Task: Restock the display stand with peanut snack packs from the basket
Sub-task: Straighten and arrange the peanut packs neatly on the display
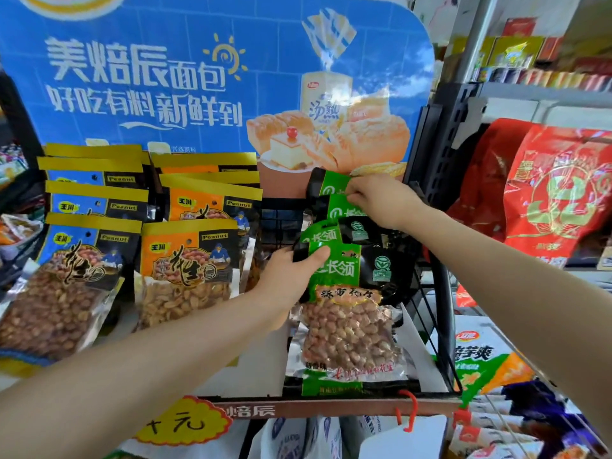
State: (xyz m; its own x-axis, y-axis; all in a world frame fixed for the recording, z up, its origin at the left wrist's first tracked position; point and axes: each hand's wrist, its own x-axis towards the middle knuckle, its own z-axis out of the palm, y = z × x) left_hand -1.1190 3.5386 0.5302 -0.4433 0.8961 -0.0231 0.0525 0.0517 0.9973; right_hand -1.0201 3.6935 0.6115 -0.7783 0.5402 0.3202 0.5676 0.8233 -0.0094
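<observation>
Both hands grip green packs [347, 270].

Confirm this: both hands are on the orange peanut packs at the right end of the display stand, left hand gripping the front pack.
Not quite. The head view shows both hands on the green peanut packs; the orange packs stand untouched in the middle. The left hand does grip the front pack, and the right hand pinches one behind.

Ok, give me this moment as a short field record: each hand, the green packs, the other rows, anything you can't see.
left hand: grips the top left of the front green pack
right hand: pinches the top edge of a rear green pack
green row: several packs leaning one behind another, right side of the display stand
blue packs: left row
orange packs: middle row
basket: not in view
</observation>
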